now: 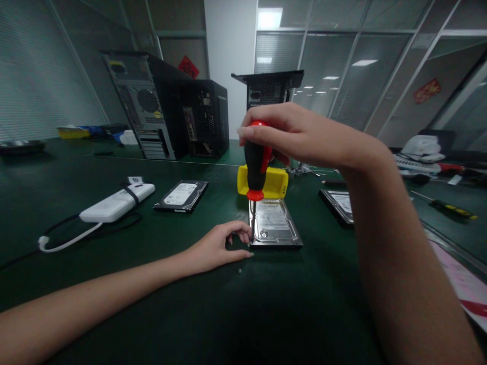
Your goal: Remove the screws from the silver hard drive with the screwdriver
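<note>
My right hand (281,129) is closed around the black-and-red handle of a screwdriver (256,167), which stands upright. Its shaft runs down to the left edge of a hard drive (272,223) lying label up on the green table. At the drive's front left corner rests my left hand (224,241), fingers loosely bent against the edge, thumb stretched out apart from them. Just in front of that thumb lies a tiny piece, perhaps a screw (240,270). Directly behind the drive is a yellow plastic bin (276,181), partly covered by the screwdriver.
Another hard drive (181,195) lies left, beside a white power strip (117,203) with cables. To the right, behind my forearm, is a third drive (338,204), with a yellow-and-black screwdriver (451,207) farther out. Computer cases (152,106) stand at the back.
</note>
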The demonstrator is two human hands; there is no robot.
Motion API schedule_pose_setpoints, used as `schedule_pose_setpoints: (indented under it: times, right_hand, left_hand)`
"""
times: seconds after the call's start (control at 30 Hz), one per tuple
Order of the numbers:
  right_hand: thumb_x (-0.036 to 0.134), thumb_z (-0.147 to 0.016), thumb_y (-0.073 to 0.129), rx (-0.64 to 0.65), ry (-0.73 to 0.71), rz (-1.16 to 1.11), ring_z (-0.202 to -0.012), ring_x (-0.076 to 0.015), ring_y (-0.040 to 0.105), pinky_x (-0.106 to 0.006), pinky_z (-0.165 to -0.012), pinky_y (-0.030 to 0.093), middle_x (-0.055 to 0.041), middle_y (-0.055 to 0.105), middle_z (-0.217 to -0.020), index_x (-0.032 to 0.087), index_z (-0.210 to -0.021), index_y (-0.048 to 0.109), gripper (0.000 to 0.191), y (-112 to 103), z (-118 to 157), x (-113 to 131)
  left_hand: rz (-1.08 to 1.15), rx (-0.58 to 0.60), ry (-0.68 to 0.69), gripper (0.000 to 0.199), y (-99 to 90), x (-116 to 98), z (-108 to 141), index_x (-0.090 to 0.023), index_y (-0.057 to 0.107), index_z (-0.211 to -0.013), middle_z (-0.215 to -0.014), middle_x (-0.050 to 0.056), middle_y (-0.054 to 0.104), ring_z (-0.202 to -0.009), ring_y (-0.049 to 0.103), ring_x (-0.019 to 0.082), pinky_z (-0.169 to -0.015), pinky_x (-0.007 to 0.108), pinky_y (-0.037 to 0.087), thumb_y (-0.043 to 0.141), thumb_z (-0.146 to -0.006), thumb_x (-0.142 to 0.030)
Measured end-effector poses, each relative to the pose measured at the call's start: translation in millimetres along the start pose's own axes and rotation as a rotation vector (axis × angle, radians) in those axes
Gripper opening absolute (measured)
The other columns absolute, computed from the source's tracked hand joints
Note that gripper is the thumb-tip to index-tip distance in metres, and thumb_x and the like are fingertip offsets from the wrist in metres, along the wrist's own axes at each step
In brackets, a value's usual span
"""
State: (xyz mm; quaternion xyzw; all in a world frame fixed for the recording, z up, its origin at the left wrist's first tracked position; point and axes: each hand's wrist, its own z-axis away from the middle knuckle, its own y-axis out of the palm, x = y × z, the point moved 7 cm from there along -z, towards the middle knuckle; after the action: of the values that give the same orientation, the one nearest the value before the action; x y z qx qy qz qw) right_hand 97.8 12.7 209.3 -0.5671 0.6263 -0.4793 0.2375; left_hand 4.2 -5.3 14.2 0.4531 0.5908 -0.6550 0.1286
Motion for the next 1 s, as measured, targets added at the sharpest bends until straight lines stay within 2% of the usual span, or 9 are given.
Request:
schedule_pose_setpoints:
  times: [0.17, 0.33, 0.47, 0.57, 0.67, 0.73, 0.83, 0.9, 1.0]
  right_hand:
    - [0.050, -0.092, 0.036, 0.027, 0.120, 0.020, -0.064, -0.0108, 0.049, -0.023, -0.053, 0.037, -0.0046, 0.057, -0.081, 0.015, -0.093, 0.059, 0.042, -4, 8, -8]
    - [0.045, -0.093, 0.033, 0.050, 0.209, -0.012, -0.085, -0.0177, 0.056, -0.026, -0.062, 0.046, -0.0101, 0.057, -0.115, 0.016, -0.110, 0.059, 0.042, -10, 15, -14]
    - [0.035, -0.094, 0.035, 0.079, 0.158, -0.098, -0.093, -0.0167, 0.057, -0.024, -0.067, 0.050, -0.0074, 0.058, -0.118, 0.017, -0.116, 0.057, 0.036, -7, 12, -14]
    - [0.035, -0.093, 0.038, 0.093, 0.075, -0.155, -0.090, -0.0133, 0.058, -0.019, -0.064, 0.049, -0.0037, 0.058, -0.116, 0.023, -0.124, 0.050, 0.036, -3, 9, -10]
    - [0.037, -0.094, 0.038, 0.076, 0.023, -0.145, -0.085, -0.0116, 0.059, -0.018, -0.060, 0.048, -0.0046, 0.057, -0.115, 0.021, -0.130, 0.042, 0.040, 0, 6, -6]
    - [0.038, -0.094, 0.040, 0.051, 0.001, -0.099, -0.082, -0.0112, 0.058, -0.019, -0.060, 0.047, -0.0061, 0.056, -0.111, 0.017, -0.127, 0.044, 0.040, 1, 4, -4]
    - [0.044, -0.091, 0.044, 0.026, -0.026, -0.027, -0.078, -0.0105, 0.057, -0.019, -0.060, 0.045, -0.0057, 0.058, -0.099, 0.012, -0.109, 0.056, 0.038, 1, 2, -1]
    - [0.046, -0.091, 0.044, 0.028, -0.040, -0.007, -0.072, -0.0091, 0.055, -0.019, -0.059, 0.043, -0.0042, 0.059, -0.088, 0.011, -0.097, 0.058, 0.038, 1, 1, 0]
    - [0.048, -0.091, 0.042, 0.029, -0.036, -0.009, -0.065, -0.0072, 0.053, -0.017, -0.055, 0.040, -0.0020, 0.058, -0.078, 0.011, -0.090, 0.058, 0.039, 1, 2, -1]
  left_hand:
    - [-0.005, -0.003, 0.014, 0.023, 1.1, 2, -1, -0.019, 0.056, -0.097, -0.096, 0.001, 0.061, -0.084, 0.055, 0.016, -0.072, 0.028, 0.041, 0.066, -0.080, -0.031]
    - [0.002, -0.002, 0.004, 0.025, 0.7, 3, 0, -0.020, 0.056, -0.099, -0.096, 0.000, 0.061, -0.085, 0.055, 0.016, -0.071, 0.027, 0.040, 0.066, -0.080, -0.031]
    - [0.020, -0.005, 0.009, 0.026, 0.5, 3, 0, -0.020, 0.056, -0.100, -0.096, 0.000, 0.060, -0.084, 0.055, 0.016, -0.070, 0.026, 0.039, 0.066, -0.080, -0.031]
    - [0.025, -0.003, 0.002, 0.024, 0.5, 2, 0, -0.020, 0.057, -0.097, -0.096, 0.000, 0.060, -0.084, 0.054, 0.016, -0.071, 0.027, 0.039, 0.067, -0.079, -0.031]
    - [0.054, -0.009, -0.005, 0.024, 0.0, 1, 0, -0.019, 0.056, -0.100, -0.095, 0.001, 0.060, -0.086, 0.054, 0.017, -0.073, 0.028, 0.040, 0.064, -0.081, -0.031]
    - [0.088, -0.013, -0.008, 0.030, -0.2, 0, 1, -0.020, 0.052, -0.109, -0.096, 0.001, 0.059, -0.088, 0.054, 0.017, -0.076, 0.029, 0.041, 0.062, -0.083, -0.030]
    - [0.115, -0.005, -0.002, 0.040, 0.6, 0, 2, -0.022, 0.046, -0.119, -0.096, 0.000, 0.058, -0.089, 0.054, 0.017, -0.079, 0.030, 0.040, 0.062, -0.083, -0.030]
    - [0.115, -0.006, -0.005, 0.041, 0.9, 1, 2, -0.023, 0.044, -0.119, -0.095, -0.001, 0.057, -0.087, 0.053, 0.016, -0.078, 0.029, 0.040, 0.063, -0.083, -0.031]
    - [0.106, -0.040, -0.044, 0.037, -0.8, 2, 2, -0.021, 0.044, -0.112, -0.091, -0.001, 0.055, -0.082, 0.051, 0.015, -0.072, 0.027, 0.040, 0.062, -0.082, -0.034]
